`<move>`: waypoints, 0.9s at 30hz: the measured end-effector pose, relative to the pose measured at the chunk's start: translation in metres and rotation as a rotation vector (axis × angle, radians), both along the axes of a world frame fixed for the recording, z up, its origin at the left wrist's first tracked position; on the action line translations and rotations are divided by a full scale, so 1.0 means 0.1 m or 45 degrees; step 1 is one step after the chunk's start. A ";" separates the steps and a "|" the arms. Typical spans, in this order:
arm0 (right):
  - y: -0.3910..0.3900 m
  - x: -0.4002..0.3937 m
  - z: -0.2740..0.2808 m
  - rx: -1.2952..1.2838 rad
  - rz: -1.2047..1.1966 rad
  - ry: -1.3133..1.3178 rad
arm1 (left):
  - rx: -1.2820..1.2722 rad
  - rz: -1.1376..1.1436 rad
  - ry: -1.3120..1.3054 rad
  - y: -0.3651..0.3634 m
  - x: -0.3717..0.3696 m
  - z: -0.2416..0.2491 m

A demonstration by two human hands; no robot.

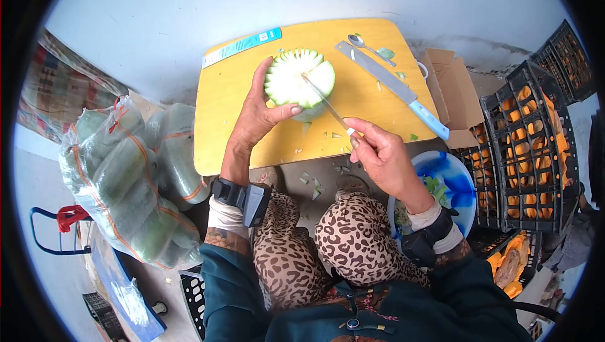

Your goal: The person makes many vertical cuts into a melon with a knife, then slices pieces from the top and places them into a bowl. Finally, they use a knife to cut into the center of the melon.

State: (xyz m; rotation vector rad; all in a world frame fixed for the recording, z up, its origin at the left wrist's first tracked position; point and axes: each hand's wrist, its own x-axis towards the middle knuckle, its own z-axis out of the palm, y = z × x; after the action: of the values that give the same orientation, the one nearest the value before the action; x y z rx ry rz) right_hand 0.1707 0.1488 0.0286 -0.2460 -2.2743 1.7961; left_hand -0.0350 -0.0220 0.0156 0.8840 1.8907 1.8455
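On the yellow table (239,146) stands a cut winter melon (290,86), its pale top facing up and its edge notched in scallops along the left and far side. My left hand (259,115) is closed around the melon's left and near side, thumb in front. In my right hand (383,160) is a thin carving knife (328,107); its tip meets the melon's top near the middle, beside a smooth wedge-shaped part on the right. Small green and white peelings are scattered on the tabletop close to the melon.
A large blue-handled knife (387,79) and a spoon (372,50) lie on the table's right. Nearby are a blue-white basin (463,181), a cardboard box (455,93) and black crates (523,146). Bagged melons (123,175) lie at left. A flat blue package (242,44) is at the table's far left.
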 end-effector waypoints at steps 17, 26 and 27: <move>0.07 0.28 0.21 0.214 0.068 -0.019 | 0.006 0.018 0.029 -0.02 0.01 -0.01; 0.18 0.13 0.28 0.065 0.157 -0.146 | 0.000 0.008 -0.007 -0.01 0.01 0.01; 0.16 0.11 0.22 0.057 0.141 -0.091 | 0.000 0.009 -0.004 -0.01 0.01 0.00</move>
State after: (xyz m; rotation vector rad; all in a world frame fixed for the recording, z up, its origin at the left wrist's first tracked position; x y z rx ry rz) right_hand 0.1815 0.1643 0.0507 -0.1826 -2.4184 1.8141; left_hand -0.0340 -0.0232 0.0157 0.8750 1.8936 1.8501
